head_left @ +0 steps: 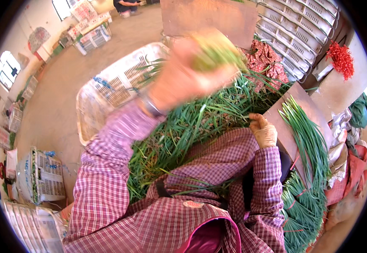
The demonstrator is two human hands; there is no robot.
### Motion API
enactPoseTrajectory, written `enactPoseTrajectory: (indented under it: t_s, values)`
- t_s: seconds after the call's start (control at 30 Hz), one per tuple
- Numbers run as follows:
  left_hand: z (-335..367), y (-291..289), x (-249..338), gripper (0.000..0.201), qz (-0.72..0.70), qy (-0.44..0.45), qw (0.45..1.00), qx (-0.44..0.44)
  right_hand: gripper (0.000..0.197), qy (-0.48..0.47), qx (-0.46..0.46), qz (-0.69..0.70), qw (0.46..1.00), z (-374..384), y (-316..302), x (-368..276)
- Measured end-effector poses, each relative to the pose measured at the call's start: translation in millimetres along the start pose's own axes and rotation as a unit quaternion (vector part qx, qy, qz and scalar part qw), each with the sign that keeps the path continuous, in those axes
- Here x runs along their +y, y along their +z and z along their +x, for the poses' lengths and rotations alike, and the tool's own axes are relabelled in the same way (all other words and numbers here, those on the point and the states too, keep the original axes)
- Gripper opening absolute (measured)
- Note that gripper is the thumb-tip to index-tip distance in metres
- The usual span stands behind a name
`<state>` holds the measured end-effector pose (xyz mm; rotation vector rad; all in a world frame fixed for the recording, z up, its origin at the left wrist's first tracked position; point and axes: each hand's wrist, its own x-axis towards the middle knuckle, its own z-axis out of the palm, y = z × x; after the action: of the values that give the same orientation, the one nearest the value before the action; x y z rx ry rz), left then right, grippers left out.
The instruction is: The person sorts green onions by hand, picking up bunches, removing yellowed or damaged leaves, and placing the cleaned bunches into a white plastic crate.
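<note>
My left hand (179, 76), with a metal band at its wrist, is raised over the heap and smeared by motion. Its fingers wrap round a blurred handful of greens (213, 55). My right hand (264, 131) is lower, beside my checked sleeve, with its fingers curled; whatever they may hold is hidden. Loose long-leaved greens, like chives (204, 114), lie in a tangled heap in front of me and against my lap. A sorted pile of chives (303, 126) rests on a brown board (272, 111) at the right. Below it are several chive bundles (295, 211) tied with red bands.
A white plastic basket (84, 111) stands behind the heap at left. Stacked white crates (293, 33) rise at the far right, near red ties (340, 60) hanging in a bunch. A patterned red cloth (267, 59) lies by the heap. Another person (126, 4) sits far back.
</note>
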<state>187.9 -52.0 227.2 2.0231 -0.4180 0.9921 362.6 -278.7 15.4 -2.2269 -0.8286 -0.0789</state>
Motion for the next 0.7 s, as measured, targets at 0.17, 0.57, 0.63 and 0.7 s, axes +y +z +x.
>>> enactPoseTrajectory:
  t_s: [0.17,0.57,0.63,0.7]
  values:
    - [-108,161,4,0.017,0.144,0.168,0.963,-0.157,0.044,0.019,-0.074,0.133,0.988,-32,17,53]
    - [-243,261,6,0.014,0.231,0.269,0.874,-0.331,0.013,0.079,0.034,0.035,0.996,-75,-45,-3]
    - [-243,259,4,0.015,0.222,0.287,0.882,-0.302,0.008,0.06,0.032,0.068,0.995,-72,-46,-5]
    - [-235,253,9,0.016,0.177,0.236,0.89,-0.348,0.007,0.106,-0.02,0.22,0.97,-71,-51,-21]
